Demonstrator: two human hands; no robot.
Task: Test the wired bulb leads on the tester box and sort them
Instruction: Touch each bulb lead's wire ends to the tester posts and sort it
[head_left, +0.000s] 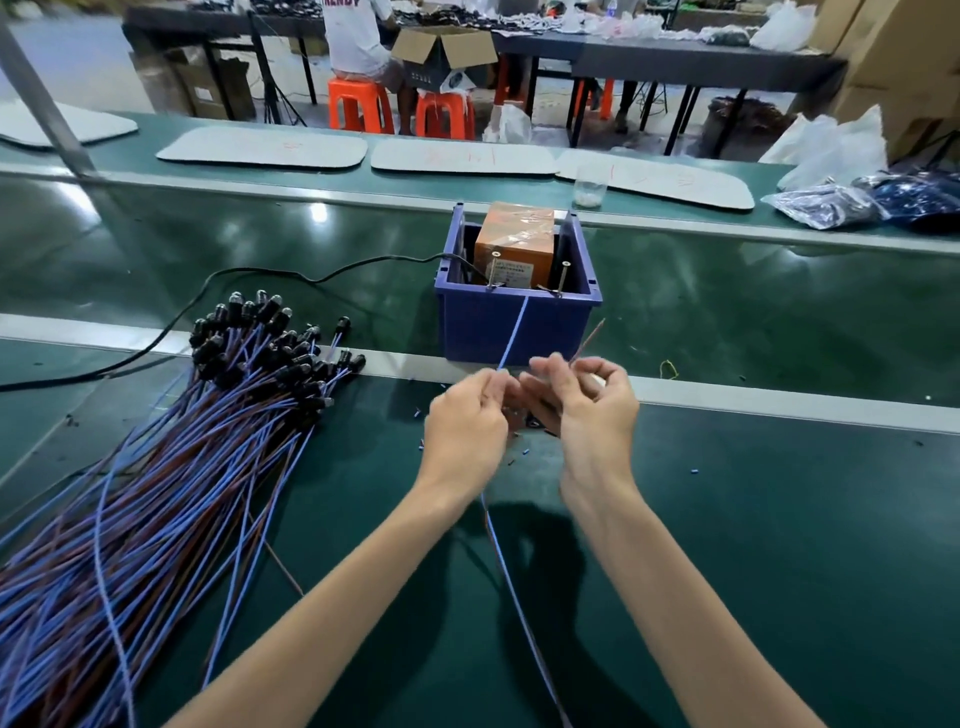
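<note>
- Far left: a pile of wired bulbs (156, 467) is spread on the green bench (779, 545); black bulb heads are bunched at the far end, blue and brown wires fanned toward the near edge; tested or untested cannot be told
- A black cable (249, 273) is run across to the blue bin (519, 327)
- Left hand (467, 421): a blue wire (513, 338) is pinched in the curled fingertips; its end is raised to the bin's near rim
- Centre: the orange tester box (514, 234) is seated in the bin, two metal pins (563, 278) standing at the rim; the lead's tail is trailed back between the forearms, bulb not seen
- Right hand (592, 410): a brown wire (589, 338) is pinched likewise; its bare tip is angled up, apart from the pins
- Handling, as judged: light, thin, limp; best held close behind the bare tips, so each can be steered onto a pin; further back it would flop
</note>
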